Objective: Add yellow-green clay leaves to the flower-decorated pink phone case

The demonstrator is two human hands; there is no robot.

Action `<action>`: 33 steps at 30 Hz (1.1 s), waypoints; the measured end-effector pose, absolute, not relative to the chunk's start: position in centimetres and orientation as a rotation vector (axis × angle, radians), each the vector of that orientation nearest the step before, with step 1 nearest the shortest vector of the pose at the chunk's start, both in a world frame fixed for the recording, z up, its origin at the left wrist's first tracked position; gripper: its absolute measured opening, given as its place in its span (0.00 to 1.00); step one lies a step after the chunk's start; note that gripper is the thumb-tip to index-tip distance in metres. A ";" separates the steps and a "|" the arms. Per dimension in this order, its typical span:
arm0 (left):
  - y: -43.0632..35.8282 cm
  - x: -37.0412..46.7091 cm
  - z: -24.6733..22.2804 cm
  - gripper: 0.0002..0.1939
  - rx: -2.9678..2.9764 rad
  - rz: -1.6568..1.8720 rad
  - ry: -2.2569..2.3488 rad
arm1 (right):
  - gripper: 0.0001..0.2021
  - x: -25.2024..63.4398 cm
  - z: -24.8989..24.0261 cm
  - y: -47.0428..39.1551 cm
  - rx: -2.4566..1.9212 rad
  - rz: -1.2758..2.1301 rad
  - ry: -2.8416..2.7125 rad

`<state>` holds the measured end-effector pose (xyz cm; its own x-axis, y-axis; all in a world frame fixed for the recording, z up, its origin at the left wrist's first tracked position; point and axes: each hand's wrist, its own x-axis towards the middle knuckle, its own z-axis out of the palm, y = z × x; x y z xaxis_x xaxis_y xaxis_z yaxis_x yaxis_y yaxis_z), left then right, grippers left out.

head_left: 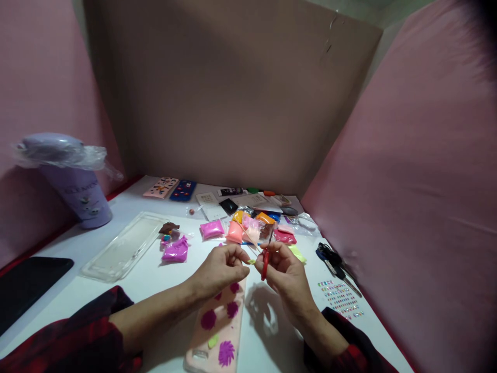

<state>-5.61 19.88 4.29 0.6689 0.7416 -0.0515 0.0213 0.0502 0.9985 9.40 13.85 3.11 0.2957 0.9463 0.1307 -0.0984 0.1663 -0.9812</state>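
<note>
My left hand is closed, its fingertips pinching at a small yellow-green clay piece. My right hand is shut on small scissors with red handles, the dark blades pointing up and away. A thin pale stick also runs out from the right fingers. The fingertips of both hands nearly meet at the clay piece. Below them lies a pale pink phone case with magenta clay flowers and a yellow-green leaf shape; my left hand and forearm cover its upper part.
Bags of coloured clay spread behind my hands. A clear phone case and purple clay packet lie left. A purple tumbler and dark phone-like slab sit farther left. Keys and a gem sticker sheet lie right.
</note>
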 end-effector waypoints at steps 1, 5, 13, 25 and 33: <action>19.8 -5.6 4.3 0.09 1.429 0.615 0.685 | 0.15 9.4 3.1 13.9 -1.142 0.945 -0.962; 19.6 -5.5 4.5 0.09 1.419 0.622 0.690 | 0.17 9.3 3.1 13.9 -1.152 0.958 -0.936; 19.7 -5.5 4.4 0.11 1.421 0.643 0.716 | 0.16 9.2 3.5 13.7 -1.145 0.977 -0.964; 19.9 -5.4 3.9 0.07 1.469 0.634 0.774 | 0.15 9.1 3.2 13.6 -1.094 0.983 -1.020; 20.0 -5.5 4.0 0.11 1.447 0.639 0.686 | 0.16 9.2 3.2 13.8 -1.135 1.001 -0.978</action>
